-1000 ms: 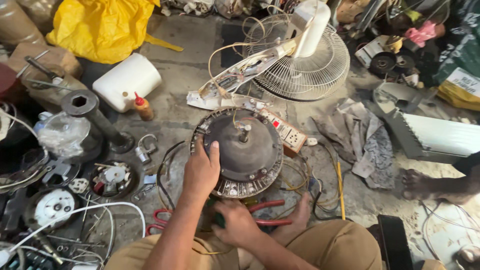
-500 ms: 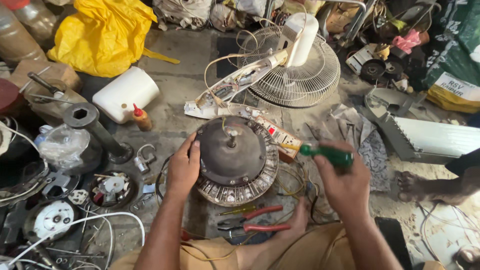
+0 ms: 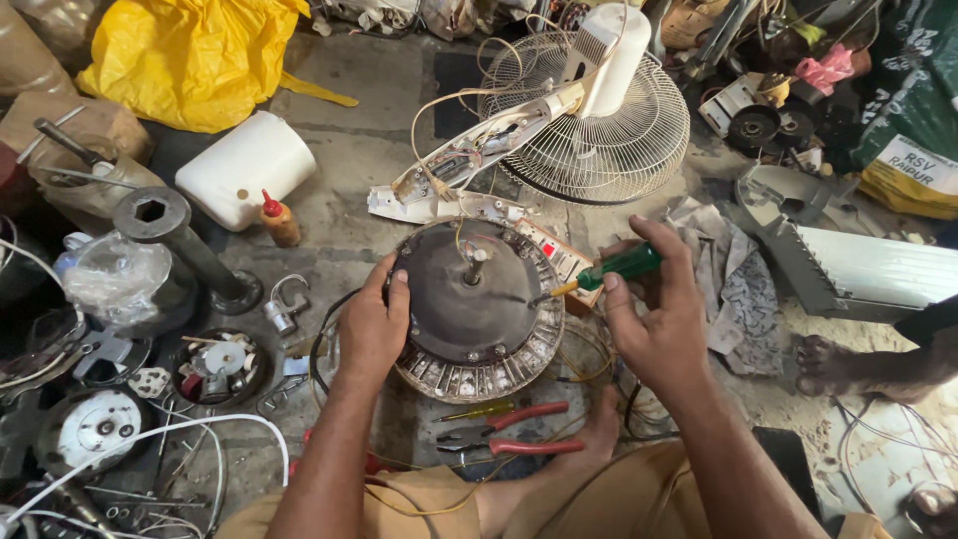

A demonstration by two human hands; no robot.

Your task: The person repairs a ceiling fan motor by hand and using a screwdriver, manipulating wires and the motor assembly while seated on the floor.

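Observation:
A round, dark fan motor (image 3: 477, 304) with a ribbed rim and a short centre shaft lies on the floor in front of me. My left hand (image 3: 374, 324) grips its left edge. My right hand (image 3: 657, 314) holds a green-handled screwdriver (image 3: 611, 269), whose tip touches the motor's right edge. Red-handled pliers (image 3: 514, 431) lie on the floor just below the motor, near my bare foot (image 3: 597, 439).
A white fan guard and stand (image 3: 589, 120) lie behind the motor. A white canister (image 3: 244, 168), small orange bottle (image 3: 277, 218), black pipe (image 3: 185, 245), yellow bag (image 3: 190, 55), cloth rag (image 3: 733, 284), white panel (image 3: 878, 269) and another person's foot (image 3: 868, 364) surround me. Motor parts and wires clutter the left.
My right hand left the pliers, picked up the green screwdriver and brought its tip to the motor's right edge. My left hand shifted to the motor's left rim.

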